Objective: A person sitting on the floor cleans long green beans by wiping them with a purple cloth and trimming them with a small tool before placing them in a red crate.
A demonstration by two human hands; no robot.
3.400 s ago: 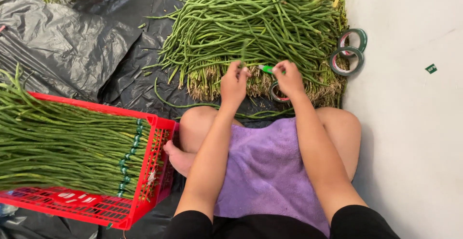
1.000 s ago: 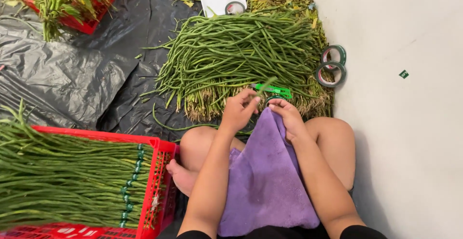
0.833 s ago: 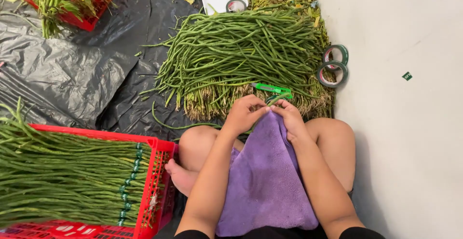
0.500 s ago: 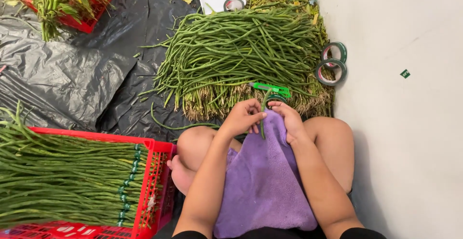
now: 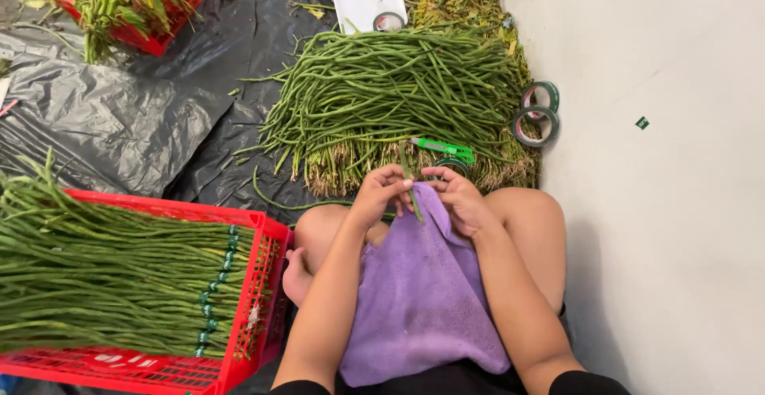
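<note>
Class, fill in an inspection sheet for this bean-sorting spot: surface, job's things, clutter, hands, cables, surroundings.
Surface: black plastic sheet on the floor.
Job's things: loose bean pile; one long bean held over a purple towel.
Clutter: tape rolls, green cutter, white tray.
Hands: left hand and right hand pinch the bean.
Cables: nothing seen.
Surroundings: red crate of banded beans, pale wall.

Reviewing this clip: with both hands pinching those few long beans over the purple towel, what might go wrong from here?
The left hand and right hand pinch only the tops of a few long beans, so one may slip onto the purple towel. The green cutter lies loose on the bean pile close to the fingers, so a blind reach might catch it.
</note>
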